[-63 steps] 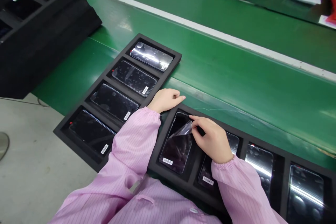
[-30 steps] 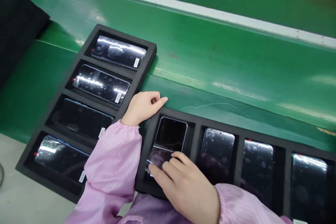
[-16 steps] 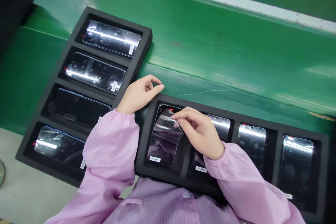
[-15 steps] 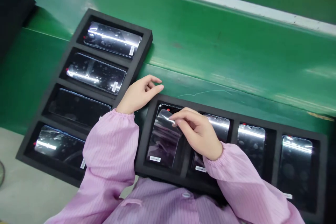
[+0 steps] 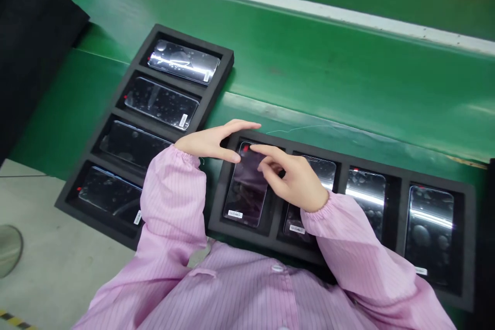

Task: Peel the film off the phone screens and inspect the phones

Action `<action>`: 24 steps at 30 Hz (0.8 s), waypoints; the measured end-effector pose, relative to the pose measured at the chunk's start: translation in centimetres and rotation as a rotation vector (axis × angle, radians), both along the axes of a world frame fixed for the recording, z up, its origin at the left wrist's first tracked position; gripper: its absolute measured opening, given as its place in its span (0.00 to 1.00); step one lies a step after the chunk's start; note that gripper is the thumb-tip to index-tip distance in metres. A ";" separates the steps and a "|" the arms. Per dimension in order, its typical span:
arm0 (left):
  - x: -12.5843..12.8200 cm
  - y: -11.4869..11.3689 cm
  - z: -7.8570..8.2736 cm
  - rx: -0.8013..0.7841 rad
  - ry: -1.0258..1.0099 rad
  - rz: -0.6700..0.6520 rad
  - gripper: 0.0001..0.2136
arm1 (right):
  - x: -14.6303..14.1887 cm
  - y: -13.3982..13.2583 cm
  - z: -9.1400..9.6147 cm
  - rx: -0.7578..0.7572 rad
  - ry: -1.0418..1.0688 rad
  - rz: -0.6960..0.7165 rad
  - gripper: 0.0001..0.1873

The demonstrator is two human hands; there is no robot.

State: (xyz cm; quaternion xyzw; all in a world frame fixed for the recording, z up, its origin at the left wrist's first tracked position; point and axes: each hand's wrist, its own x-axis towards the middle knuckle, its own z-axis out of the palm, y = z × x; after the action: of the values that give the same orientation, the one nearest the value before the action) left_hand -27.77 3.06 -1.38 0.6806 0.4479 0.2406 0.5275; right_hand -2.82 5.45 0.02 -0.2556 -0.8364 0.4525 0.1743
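A phone-sized screen lies in the leftmost pocket of a black foam tray. It has a red tab at the top and a white label near its lower edge. My right hand is over its upper right, index finger stretched to the glass beside the tab. The thumb and other fingers of that hand are bent, with nothing visible between them. My left hand is open at the screen's upper left corner, thumb and fingers spread. Whether the left thumb touches the glass I cannot tell.
A second black foam tray with several similar screens stands at an angle on the left. More screens, such as one screen at the far right, fill the near tray. A green work surface lies behind, with a dark block at upper left.
My right hand has let go of the clear film it pinched up at the screen's top, and its index finger is now extended. My left hand has spread and moved toward the screen.
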 end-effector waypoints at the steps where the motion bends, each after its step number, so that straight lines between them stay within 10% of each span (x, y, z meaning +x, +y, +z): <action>1: 0.0 0.0 0.0 0.002 0.009 0.000 0.42 | -0.1 0.0 -0.2 -0.037 0.015 -0.023 0.20; 11: 1.5 -0.7 0.1 0.047 0.275 0.030 0.31 | -2.2 -1.2 -0.1 -0.820 0.020 -0.297 0.12; 24: 1.9 -0.9 0.3 0.033 0.267 0.057 0.29 | -1.8 -1.6 0.0 -1.171 0.146 -0.200 0.16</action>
State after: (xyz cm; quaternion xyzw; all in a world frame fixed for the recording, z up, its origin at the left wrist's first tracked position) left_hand -25.87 2.19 -1.09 0.7023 0.5292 0.1700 0.4448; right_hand -4.67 3.84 0.04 -0.3550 -0.4057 0.8359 0.1031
